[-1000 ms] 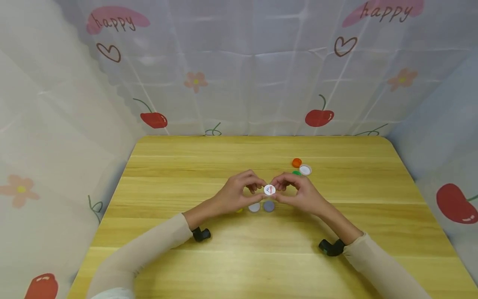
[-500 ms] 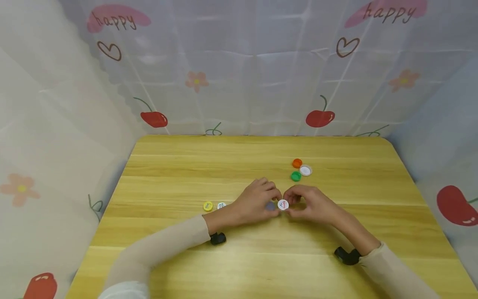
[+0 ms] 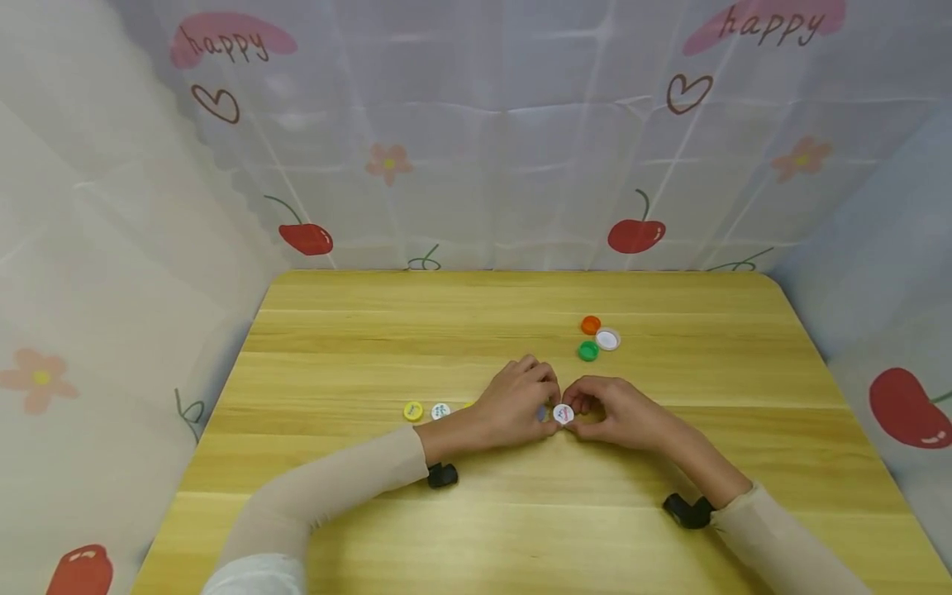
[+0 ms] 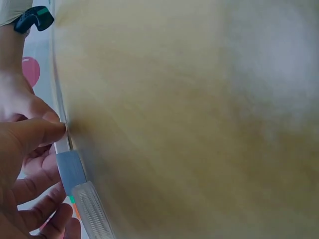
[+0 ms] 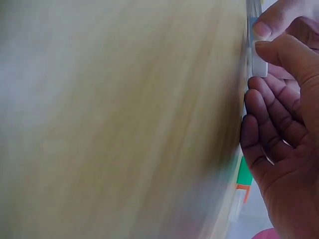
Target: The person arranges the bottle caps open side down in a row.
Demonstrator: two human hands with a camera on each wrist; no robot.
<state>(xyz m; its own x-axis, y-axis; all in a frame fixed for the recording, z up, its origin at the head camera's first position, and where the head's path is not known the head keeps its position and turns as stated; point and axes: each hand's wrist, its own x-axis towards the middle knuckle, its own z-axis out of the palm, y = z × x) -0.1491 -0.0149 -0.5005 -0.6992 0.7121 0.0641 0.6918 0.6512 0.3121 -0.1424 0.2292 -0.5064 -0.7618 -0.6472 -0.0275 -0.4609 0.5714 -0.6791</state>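
Observation:
A white bottle cap [image 3: 563,414] with red and blue print on top is low at the table, between my two hands. My right hand [image 3: 621,413] pinches it from the right, thumb in front and fingertips behind. From the left, the thumb and fingertips of my left hand [image 3: 516,405] hold its other side. Just left of it, partly covered by the left hand, is a blue-grey cap [image 3: 542,412]. The left wrist view shows that blue cap [image 4: 71,172] beside a ridged clear-white cap [image 4: 93,211]. In the right wrist view the white cap [image 5: 259,65] stands edge-on by both thumbs.
Farther left in the same row lie a yellow cap [image 3: 412,411], a printed white cap [image 3: 440,411] and another yellow cap [image 3: 469,405], partly behind the left wrist. Beyond the right hand are orange [image 3: 591,325], white [image 3: 607,339] and green [image 3: 587,351] caps. Curtains surround the wooden table [image 3: 357,330].
Both hands have carried the white cap right and toward the person, down to the right end of the row. Over the last half second they have moved only slightly.

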